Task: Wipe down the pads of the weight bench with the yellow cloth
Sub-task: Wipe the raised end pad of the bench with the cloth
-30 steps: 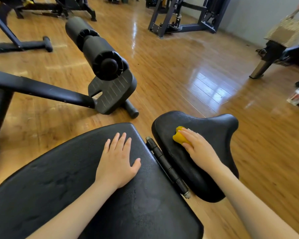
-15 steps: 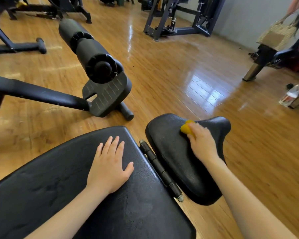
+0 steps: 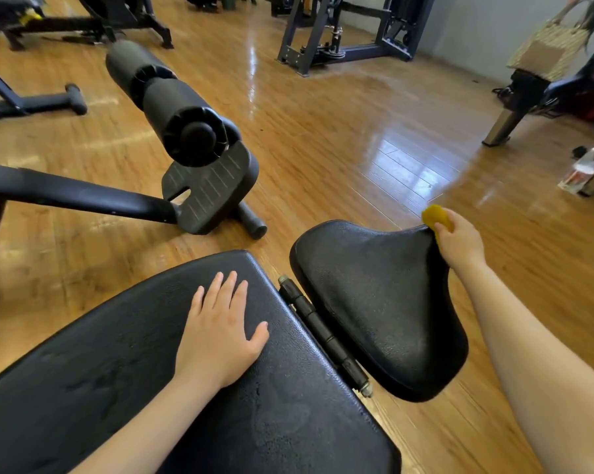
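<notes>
The weight bench has two black pads: a large back pad in the lower left and a smaller seat pad to its right, joined by a black hinge bar. My left hand lies flat and open on the back pad, fingers spread. My right hand grips the bunched yellow cloth at the far right corner of the seat pad, pressing on its edge. Most of the cloth is hidden in my fingers.
Black foam leg rollers and a ribbed footplate stand ahead on the wooden floor. A black frame bar crosses the left. More gym machines line the back; a woven bag and a plastic bottle sit at right.
My right hand has slid the yellow cloth across the seat pad from its middle to the far right corner. My left hand has stayed flat on the back pad.
</notes>
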A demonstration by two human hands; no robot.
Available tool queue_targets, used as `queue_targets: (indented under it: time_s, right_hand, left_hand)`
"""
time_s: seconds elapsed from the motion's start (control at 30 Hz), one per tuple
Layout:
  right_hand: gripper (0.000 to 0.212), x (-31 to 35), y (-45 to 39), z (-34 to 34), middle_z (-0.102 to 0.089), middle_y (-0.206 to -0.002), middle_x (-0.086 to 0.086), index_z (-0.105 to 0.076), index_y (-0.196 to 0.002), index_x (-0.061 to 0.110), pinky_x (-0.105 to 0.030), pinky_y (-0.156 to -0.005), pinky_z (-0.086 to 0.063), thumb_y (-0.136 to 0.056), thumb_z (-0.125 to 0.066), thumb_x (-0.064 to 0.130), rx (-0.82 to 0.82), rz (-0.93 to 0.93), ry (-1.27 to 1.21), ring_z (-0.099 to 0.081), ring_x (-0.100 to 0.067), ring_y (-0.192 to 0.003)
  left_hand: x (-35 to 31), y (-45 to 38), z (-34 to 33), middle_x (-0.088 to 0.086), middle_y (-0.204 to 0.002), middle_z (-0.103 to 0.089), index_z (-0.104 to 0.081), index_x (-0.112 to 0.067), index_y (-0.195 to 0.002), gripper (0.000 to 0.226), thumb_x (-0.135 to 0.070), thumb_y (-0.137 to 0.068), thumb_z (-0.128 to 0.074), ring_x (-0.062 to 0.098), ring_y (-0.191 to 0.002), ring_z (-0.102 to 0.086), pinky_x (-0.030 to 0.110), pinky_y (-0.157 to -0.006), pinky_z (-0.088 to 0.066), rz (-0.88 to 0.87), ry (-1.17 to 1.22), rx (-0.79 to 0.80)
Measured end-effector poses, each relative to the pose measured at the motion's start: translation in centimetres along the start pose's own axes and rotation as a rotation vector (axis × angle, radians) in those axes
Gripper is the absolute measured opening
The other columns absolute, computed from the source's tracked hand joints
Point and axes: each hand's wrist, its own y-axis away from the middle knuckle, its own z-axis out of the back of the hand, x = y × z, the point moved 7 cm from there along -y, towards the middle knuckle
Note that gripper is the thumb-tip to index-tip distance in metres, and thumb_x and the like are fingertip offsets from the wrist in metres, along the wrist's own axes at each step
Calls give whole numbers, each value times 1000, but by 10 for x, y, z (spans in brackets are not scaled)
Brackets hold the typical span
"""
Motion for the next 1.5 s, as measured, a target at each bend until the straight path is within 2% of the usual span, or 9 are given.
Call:
queue_targets:
  time_s: [0.1,0.23,0.37,0.63,0.73,0.83,0.97,1.33,1.5]
  right_hand:
    - [30,23,47,-26,-59,-124,-9,-62,-111,13,-34,-102,-32,-84,-55,2,70,217,50,-49,-29,-120]
    - [37,19,123,-60,-48,-139,1,-56,-125,18,-43,-112,-26,-88,-56,13,178,446,219,-36,-22,-134]
    - [37,25,97,-41,-54,-133,-5,-57,-122,14,-39,-110,-27,-86,-59,8,205,534,177,-43,-26,-130]
    - [31,10,7,-17,-57,-124,-16,-57,-119,14,-41,-98,-38,-89,-47,13,-28,87,197,-49,-35,-115]
    - [26,50,30,-47,-62,-120,-11,-61,-111,16,-37,-94,-40,-89,-49,20,98,301,348,-53,-32,-111]
    - [45,85,66,-91,-48,-138,-5,-49,-129,14,-33,-104,-31,-88,-56,31,312,547,370,-43,-24,-127]
    - [50,90,60,-94,-41,-145,1,-40,-137,20,-30,-109,-27,-90,-55,29,461,610,343,-38,-18,-133]
    - [39,26,-4,-22,-58,-126,-14,-50,-128,17,-40,-92,-40,-91,-51,28,117,191,291,-52,-34,-115]
    - [29,35,38,-39,-62,-119,-16,-61,-112,7,-43,-98,-37,-84,-59,14,67,360,269,-52,-36,-113]
  left_hand:
    - [1,0,0,3,-156,-7,-15,-16,-147,92,-62,-69,1,19,-143,1,37,-114,3,-1,-15,9]
    - [-2,1,0,3,-156,-6,-13,-16,-147,93,-62,-68,4,18,-143,3,36,-114,4,-4,-23,10]
    - [-3,0,1,3,-156,-7,-14,-16,-147,92,-62,-68,3,18,-143,2,36,-114,3,-4,-23,8]
    - [-1,1,-2,4,-155,-11,-19,-15,-146,91,-61,-70,-2,19,-143,-2,38,-114,-1,-2,-24,9]
    - [0,1,-1,3,-155,-10,-17,-15,-146,91,-61,-70,0,19,-143,-1,38,-114,0,-5,-28,8]
    - [-1,0,0,3,-156,-9,-16,-16,-147,91,-61,-70,1,19,-143,0,36,-113,3,-12,-25,-4]
    - [-2,1,2,2,-155,-10,-17,-16,-146,91,-62,-70,0,18,-143,-1,35,-113,3,-4,-9,-9]
    - [-2,-1,1,2,-156,-8,-16,-17,-147,92,-62,-69,1,17,-143,1,35,-113,3,-10,-12,-6]
    - [2,0,0,1,-156,-6,-14,-17,-147,92,-62,-69,2,17,-143,2,35,-113,5,-3,-21,-3]
